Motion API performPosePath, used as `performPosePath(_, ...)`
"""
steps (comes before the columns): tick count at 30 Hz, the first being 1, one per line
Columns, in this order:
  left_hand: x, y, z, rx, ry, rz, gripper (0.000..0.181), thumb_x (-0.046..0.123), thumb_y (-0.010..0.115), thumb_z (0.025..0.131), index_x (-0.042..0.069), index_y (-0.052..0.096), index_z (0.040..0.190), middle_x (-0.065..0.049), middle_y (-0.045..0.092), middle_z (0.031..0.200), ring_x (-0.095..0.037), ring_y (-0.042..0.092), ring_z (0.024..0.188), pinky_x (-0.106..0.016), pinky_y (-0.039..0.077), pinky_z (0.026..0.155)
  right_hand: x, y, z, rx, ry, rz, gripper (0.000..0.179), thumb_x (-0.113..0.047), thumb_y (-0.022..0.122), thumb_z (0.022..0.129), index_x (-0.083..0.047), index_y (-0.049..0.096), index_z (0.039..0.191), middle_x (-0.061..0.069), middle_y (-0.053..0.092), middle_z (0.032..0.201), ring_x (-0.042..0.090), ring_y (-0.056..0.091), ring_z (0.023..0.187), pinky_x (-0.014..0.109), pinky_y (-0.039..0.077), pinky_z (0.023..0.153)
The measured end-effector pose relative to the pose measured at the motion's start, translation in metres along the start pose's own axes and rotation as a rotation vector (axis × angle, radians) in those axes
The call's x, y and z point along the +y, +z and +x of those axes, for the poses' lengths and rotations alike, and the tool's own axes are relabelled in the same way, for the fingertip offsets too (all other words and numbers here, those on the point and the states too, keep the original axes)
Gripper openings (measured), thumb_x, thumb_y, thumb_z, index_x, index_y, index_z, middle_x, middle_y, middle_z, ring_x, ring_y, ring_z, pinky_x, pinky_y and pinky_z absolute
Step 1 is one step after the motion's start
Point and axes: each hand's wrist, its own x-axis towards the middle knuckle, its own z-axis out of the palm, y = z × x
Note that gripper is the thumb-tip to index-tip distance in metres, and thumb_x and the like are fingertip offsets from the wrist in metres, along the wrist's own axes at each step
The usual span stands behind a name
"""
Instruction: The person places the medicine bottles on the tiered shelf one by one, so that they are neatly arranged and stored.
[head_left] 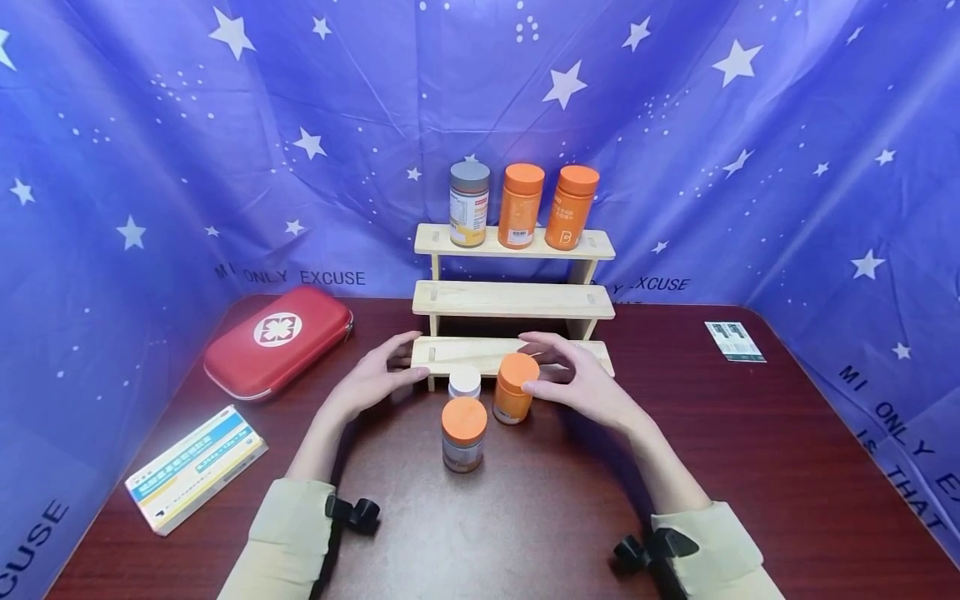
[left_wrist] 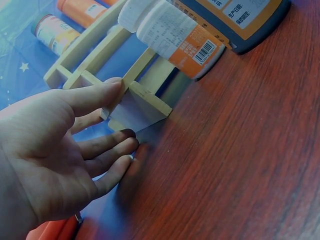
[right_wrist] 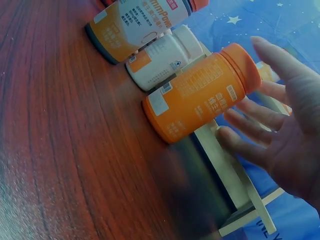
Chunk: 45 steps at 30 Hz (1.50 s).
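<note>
A three-tier wooden rack stands at the back of the table. My left hand is at the left end of its lowest tier; in the left wrist view the thumb meets the wood and the other fingers reach past the end, loosely extended. My right hand is beside an orange bottle, thumb near its cap and fingers spread behind it over the lowest tier. To that bottle's left stands a white-capped bottle. In front of both is a dark bottle with an orange cap.
The top tier holds a grey-capped bottle and two orange bottles, one in the middle and one at right. A red first-aid case and a medicine box lie left. A small printed card lies right.
</note>
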Motion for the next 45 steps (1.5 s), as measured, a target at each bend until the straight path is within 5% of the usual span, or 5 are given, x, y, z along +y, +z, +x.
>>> performPosePath(9,0.000,-0.002,0.000,-0.007,0.001,0.009,0.073,0.025,0.071,0.097,0.008,0.036,0.158,-0.023,0.056,0.147,-0.039,0.054,0.136,-0.055,0.043,0.115,0.003,0.008,0.002,-0.054,0.009,-0.059,0.074,-0.014,0.086,0.084,-0.014,0.051,0.150,0.008,0.065,0.133,0.018,0.066,0.114,0.026,0.058,0.096)
performPosePath(21,0.002,-0.002,-0.002,-0.002,-0.013,0.010,0.072,0.026,0.072,0.097,0.010,0.037,0.158,-0.022,0.056,0.147,-0.038,0.056,0.136,-0.054,0.044,0.115,0.009,0.012,0.005,-0.021,-0.015,-0.106,0.053,-0.022,0.085,0.085,-0.021,0.063,0.134,-0.001,0.069,0.127,0.013,0.065,0.116,0.028,0.053,0.103)
performPosePath(32,0.000,-0.003,0.000,-0.010,-0.002,0.005,0.073,0.025,0.071,0.097,0.009,0.036,0.159,-0.023,0.055,0.148,-0.039,0.055,0.136,-0.055,0.045,0.115,0.007,0.010,0.004,-0.021,-0.008,-0.088,0.052,-0.020,0.087,0.083,-0.018,0.065,0.130,0.001,0.070,0.123,0.013,0.066,0.113,0.027,0.053,0.101)
performPosePath(45,0.000,-0.001,0.000,-0.010,-0.007,-0.006,0.072,0.024,0.071,0.097,0.009,0.036,0.159,-0.024,0.055,0.148,-0.040,0.055,0.136,-0.055,0.044,0.115,0.007,0.003,0.002,0.003,-0.010,0.037,0.052,-0.011,0.085,0.084,-0.012,0.064,0.131,0.006,0.069,0.126,0.010,0.066,0.113,0.022,0.053,0.102)
